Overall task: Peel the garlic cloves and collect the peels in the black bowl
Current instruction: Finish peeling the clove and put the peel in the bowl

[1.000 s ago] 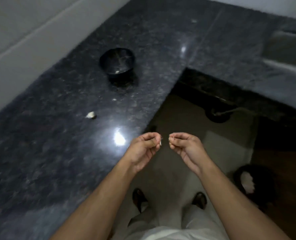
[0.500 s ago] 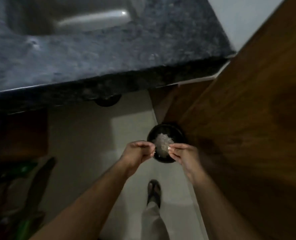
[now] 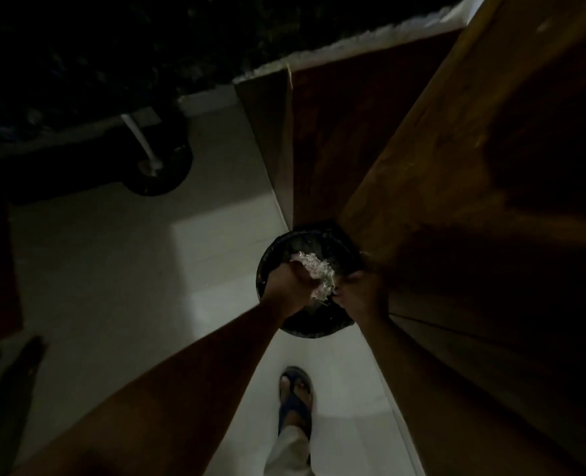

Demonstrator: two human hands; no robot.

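Black container on the pale floor, both hands over it in very dim light.

Down by the wooden cabinet [image 3: 439,166] sits the round black container [image 3: 267,259], a heap of pale papery peels [image 3: 315,269] inside it. Left hand [image 3: 286,290] hangs above the left rim, fingers curled in toward the peels; right hand [image 3: 360,297] sits opposite, fingers bent too. Whether either one pinches anything, I cannot tell, it's too dark. One sandalled foot [image 3: 295,400] stands on the tile nearer the camera, and a dark stone counter edge [image 3: 267,68] runs across the top.
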